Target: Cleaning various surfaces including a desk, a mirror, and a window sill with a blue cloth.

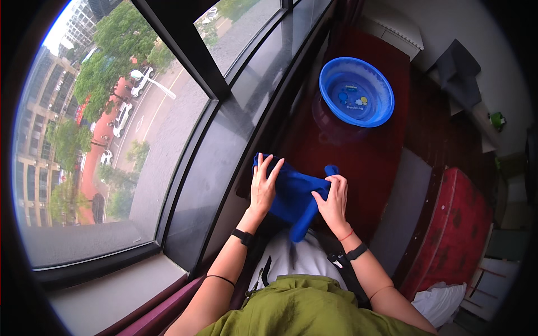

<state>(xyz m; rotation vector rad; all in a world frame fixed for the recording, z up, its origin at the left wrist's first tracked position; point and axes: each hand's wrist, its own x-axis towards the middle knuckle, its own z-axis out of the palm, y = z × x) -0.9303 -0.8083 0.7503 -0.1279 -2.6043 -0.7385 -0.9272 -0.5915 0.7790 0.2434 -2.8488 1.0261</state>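
Note:
A deep blue cloth (294,189) is stretched between my two hands in front of my lap, and a narrow rolled part of it hangs down on the near side. At its left end my left hand (263,189) grips it, fingers long and partly spread over the fabric; the thumb is hidden. My right hand (335,199) pinches the right edge between thumb and fingers, and a small blue end pokes out beyond the fingertips. Past the cloth, a round blue plastic basin (357,92) with cartoon pictures and writing on its bottom stands on a dark red, glossy tabletop (357,159).
A large black-framed window (218,101) runs along the left, with a street and trees outside. To the right is a red cushioned seat (449,235) with white fabric (439,300) at its near end. Grey cloth (458,71) drapes over something farther back.

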